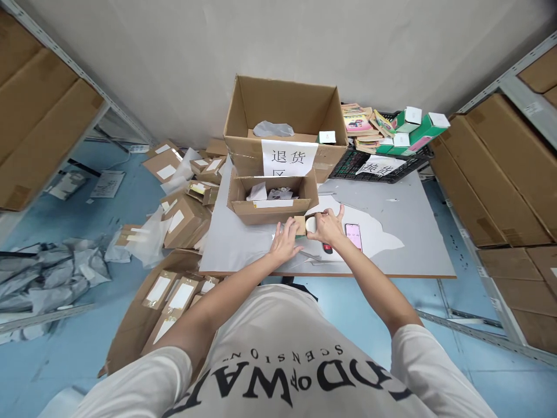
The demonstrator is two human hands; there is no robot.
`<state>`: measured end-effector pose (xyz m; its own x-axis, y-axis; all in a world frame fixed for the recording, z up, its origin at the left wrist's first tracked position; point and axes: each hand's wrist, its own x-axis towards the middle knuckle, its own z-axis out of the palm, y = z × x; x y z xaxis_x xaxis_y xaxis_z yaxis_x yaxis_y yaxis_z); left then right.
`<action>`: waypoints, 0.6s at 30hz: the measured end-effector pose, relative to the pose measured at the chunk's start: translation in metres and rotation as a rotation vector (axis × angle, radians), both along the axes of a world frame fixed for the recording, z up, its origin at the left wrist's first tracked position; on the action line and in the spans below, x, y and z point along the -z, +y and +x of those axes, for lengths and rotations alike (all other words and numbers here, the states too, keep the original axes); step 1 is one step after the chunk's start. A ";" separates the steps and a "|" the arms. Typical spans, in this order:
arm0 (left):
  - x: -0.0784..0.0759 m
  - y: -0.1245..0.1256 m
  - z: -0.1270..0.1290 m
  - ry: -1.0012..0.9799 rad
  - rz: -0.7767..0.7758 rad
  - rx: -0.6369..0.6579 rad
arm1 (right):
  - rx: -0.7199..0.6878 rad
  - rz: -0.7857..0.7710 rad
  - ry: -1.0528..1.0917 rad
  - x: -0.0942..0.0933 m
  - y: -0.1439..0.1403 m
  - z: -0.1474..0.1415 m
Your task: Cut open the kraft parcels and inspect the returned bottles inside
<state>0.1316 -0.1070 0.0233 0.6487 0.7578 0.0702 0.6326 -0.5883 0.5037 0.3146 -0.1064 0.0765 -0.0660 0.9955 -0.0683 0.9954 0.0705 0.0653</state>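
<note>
Over the table, my left hand (284,242) has its fingertips on a small brown cardboard box (300,225), with the thumb held apart. My right hand (328,226) closes from the right around a small object with a white round face (310,224); its kind is unclear, and my fingers hide part of it. The two things sit side by side, nearly touching. Below my right hand lies a red and black tool (327,248), partly covered. A phone (354,236) with a lit pink screen rests to the right of that hand.
An open carton (273,204) with papers stands just beyond my hands. Behind it is a larger labelled carton (243,148). A black crate (394,172) holds booklets and green-white boxes. Parcels (187,217) pile up left of the table (418,232). Shelves with cartons flank both sides.
</note>
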 end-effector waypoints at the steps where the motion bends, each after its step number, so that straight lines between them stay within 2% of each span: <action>1: 0.002 0.003 0.003 -0.018 -0.012 -0.045 | -0.019 -0.006 -0.003 0.000 -0.001 -0.001; 8: 0.015 0.018 0.022 -0.117 -0.223 -0.129 | -0.086 -0.038 -0.002 -0.002 -0.005 -0.006; 13: 0.023 0.022 0.024 -0.210 -0.228 -0.132 | -0.088 -0.054 -0.005 -0.005 -0.006 -0.007; 18: 0.030 0.025 0.021 -0.178 -0.268 -0.106 | -0.093 -0.046 -0.011 -0.007 -0.006 -0.007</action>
